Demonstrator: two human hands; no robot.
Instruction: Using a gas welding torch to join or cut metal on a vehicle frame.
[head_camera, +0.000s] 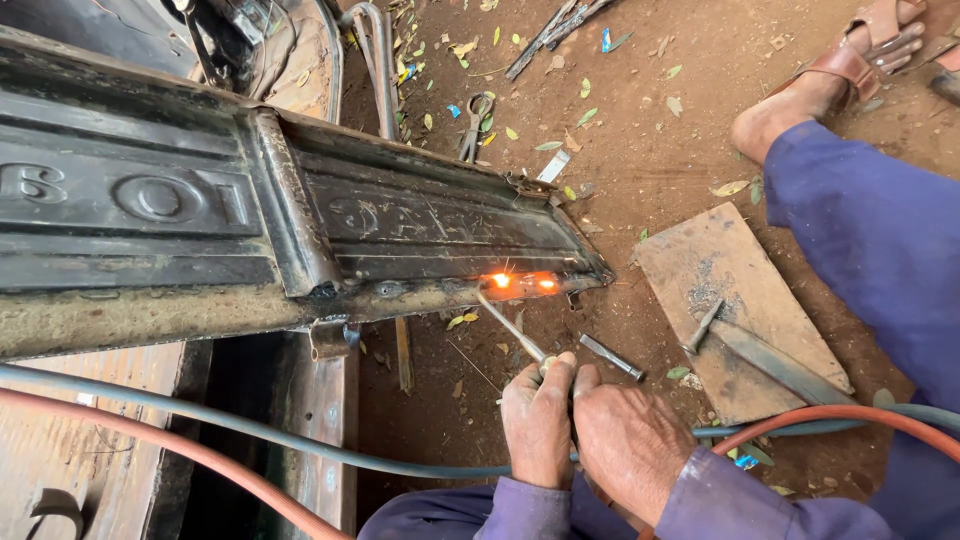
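Down at ground level, on bare red earth scattered with dry leaves, a gas torch (512, 330) is held in both hands and its tip is brought against the lower edge of a dark pressed-steel panel (300, 215). The left hand (538, 425) is wrapped shut around the torch handle, and the right hand (625, 440) is closed over the same handle just beside it, so that the two touch. An orange glowing spot (520, 283) is seen on the panel's bottom lip, close to its right-hand corner, where the slim metal neck of the torch ends.

The torch is judged to be light and rigid, with a hot tip; it is best held well back on the handle, as it is now, away from the neck. Some drag is likely from the blue hose (250, 425) and the red hose (180, 450), which trail from the hands across to the left and are seen again at the right. The panel is judged heavy, stiff and sharp-edged, and hot near the glow, so it would be handled only far from that corner.

Just beside the hands, a short metal rod (612, 357) lies on the dirt. Further right, a flat rusty plate (740, 310) carries a small hammer (702, 328) and a long flat bar (785, 368). A pair of pliers (475, 125) lies beyond the panel. At the upper right, a sandalled foot (850, 60) and a blue trouser leg (880, 240) are visible.
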